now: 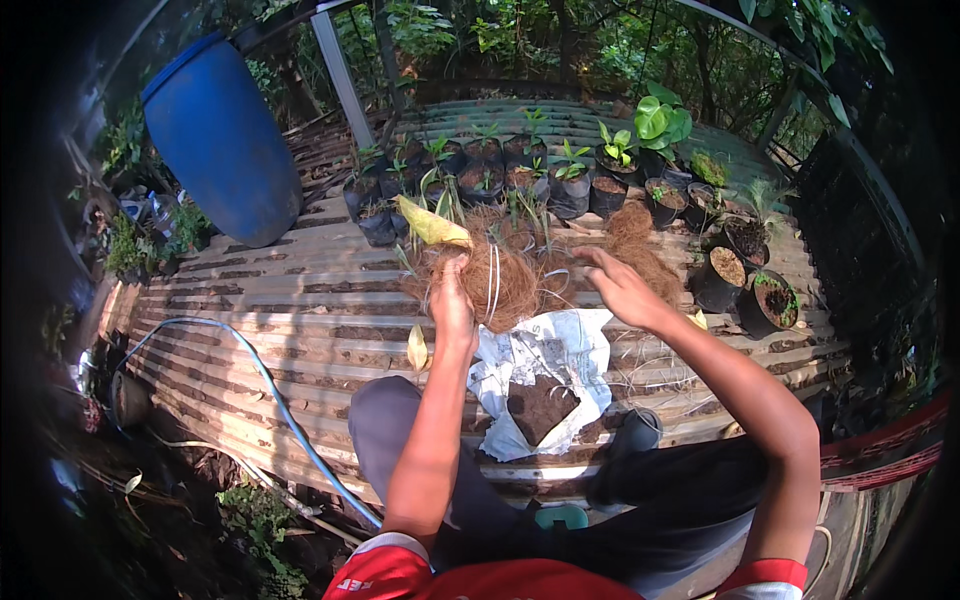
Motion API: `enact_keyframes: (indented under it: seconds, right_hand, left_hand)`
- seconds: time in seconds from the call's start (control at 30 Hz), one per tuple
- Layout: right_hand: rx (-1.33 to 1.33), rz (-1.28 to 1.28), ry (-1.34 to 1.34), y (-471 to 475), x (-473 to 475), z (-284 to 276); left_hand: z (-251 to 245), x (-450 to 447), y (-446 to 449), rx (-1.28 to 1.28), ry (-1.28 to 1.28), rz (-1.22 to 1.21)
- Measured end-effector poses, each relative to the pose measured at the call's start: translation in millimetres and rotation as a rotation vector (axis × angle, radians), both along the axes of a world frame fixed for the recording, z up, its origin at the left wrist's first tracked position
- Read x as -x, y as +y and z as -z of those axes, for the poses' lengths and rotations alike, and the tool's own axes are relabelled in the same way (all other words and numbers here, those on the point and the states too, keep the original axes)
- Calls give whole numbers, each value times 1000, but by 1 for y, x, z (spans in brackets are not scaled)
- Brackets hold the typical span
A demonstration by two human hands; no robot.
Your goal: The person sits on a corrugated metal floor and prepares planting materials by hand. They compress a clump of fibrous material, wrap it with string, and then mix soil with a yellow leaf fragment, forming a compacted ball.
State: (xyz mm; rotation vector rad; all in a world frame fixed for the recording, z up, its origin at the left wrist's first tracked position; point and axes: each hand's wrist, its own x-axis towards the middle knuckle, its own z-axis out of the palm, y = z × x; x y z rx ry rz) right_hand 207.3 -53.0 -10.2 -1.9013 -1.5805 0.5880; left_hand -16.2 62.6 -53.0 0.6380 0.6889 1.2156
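My left hand point(451, 304) grips a ball of brown coconut fibre point(504, 289) from its left side. White plastic string point(493, 281) runs around the ball in two near-parallel bands. A yellow-green leaf point(429, 223) sticks out above my left thumb. To the right of the ball, my right hand point(619, 289) is raised with its fingers apart. Loose string point(556, 281) curls between the ball and my right fingers; whether they touch it I cannot tell. Below the ball, dark soil point(541, 409) lies on a torn white sack point(592, 352).
Several potted seedlings in black bags point(480, 180) line the back, with black pots point(718, 277) at right. More loose coconut fibre point(637, 247) lies beyond my right hand. String strands point(660, 367) litter the corrugated sheet point(300, 360). A blue barrel point(221, 142) and blue hose point(262, 367) are at left.
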Motion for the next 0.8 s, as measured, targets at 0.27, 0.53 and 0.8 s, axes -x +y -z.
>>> enact_keyframes:
  seconds: [0.27,0.53,0.8]
  right_hand:
    - [351,-24,457,9,30,-10]
    - [262,102,777,9,34,-54]
    - [204,213,891,3,31,-41]
  left_hand:
    - [7,8,9,-115,115,2]
    - [-7,-16,-11,-143,136,33]
    - [-5,-24,-17,-96,154,49]
